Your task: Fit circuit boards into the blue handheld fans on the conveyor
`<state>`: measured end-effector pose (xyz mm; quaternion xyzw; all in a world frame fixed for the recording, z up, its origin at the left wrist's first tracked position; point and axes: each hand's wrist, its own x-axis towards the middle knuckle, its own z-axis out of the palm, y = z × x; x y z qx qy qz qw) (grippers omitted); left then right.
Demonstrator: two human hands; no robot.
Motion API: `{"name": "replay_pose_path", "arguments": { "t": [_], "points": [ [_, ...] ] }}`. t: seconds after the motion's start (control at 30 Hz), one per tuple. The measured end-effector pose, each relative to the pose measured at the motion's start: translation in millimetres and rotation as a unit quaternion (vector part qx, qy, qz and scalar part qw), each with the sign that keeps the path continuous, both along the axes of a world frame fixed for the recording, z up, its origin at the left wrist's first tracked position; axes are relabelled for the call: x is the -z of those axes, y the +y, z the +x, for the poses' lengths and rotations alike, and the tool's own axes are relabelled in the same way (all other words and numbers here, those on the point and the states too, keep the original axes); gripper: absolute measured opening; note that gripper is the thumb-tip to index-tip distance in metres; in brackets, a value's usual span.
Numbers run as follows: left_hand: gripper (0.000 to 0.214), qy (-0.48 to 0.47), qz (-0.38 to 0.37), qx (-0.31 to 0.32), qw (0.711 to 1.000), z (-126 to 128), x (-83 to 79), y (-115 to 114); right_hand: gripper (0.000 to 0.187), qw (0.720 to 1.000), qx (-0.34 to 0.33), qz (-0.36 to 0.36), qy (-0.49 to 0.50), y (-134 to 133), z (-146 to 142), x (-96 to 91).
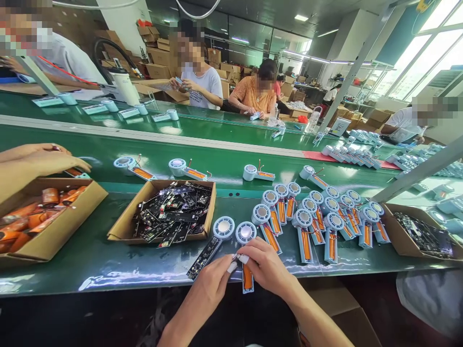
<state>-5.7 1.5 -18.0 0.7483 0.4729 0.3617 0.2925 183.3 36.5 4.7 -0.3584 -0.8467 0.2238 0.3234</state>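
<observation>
In front of me a light-blue fan housing (246, 233) lies with its round head away from me and an orange battery (248, 278) in its open handle. My left hand (217, 277) and my right hand (265, 262) meet over its neck, both pinched closed, with white covers on some fingertips. Whatever is between the fingers is too small to make out, perhaps thin wire ends. Just left lies a second fan housing (223, 228), a black circuit board (203, 258) covering its handle. To the right, several fan housings (303, 219) with orange batteries and thin wires stand grouped.
A carton of black circuit boards (119, 226) sits left of my hands; another carton (401, 241) is at right. A co-worker's hands (47, 159) are above a box of orange batteries (77, 212). More fan housings (177, 167) line the green belt (224, 149). People sit opposite.
</observation>
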Motion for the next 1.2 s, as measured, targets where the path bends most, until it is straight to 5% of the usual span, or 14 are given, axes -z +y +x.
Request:
{"name": "replay_pose_path", "arguments": {
  "t": [0.2,0.37,0.53,0.67,0.83,0.97,1.2],
  "points": [
    [0.033,-0.021,-0.028,-0.106,0.994,3,19.8,-11,0.038,0.992,0.044,-0.097,0.071,-4,2,-1.8],
    [0.040,-0.058,-0.055,-0.184,0.980,12,35.1,-22,0.016,0.982,0.104,-0.107,0.116,-8,2,3.3],
    [0.030,-0.060,-0.011,-0.192,0.979,13,17.9,-20,0.014,0.962,0.143,-0.154,0.175,-7,-6,8.1],
    [0.025,-0.057,-0.040,-0.167,0.984,10,0.5,-18,0.015,0.985,0.135,-0.043,0.101,-8,-2,11.0],
    [0.025,-0.089,-0.068,-0.186,0.976,12,5.5,-20,0.032,0.998,0.032,0.013,0.043,-10,1,3.4],
    [0.034,-0.141,-0.114,-0.218,0.959,16,12.2,-24,0.030,0.997,0.059,-0.015,0.036,-8,-6,-4.3],
    [0.035,-0.152,-0.141,-0.194,0.959,15,-3.9,-23,0.023,0.996,0.080,-0.004,-0.047,-9,-18,-12.7]
  ]
}}
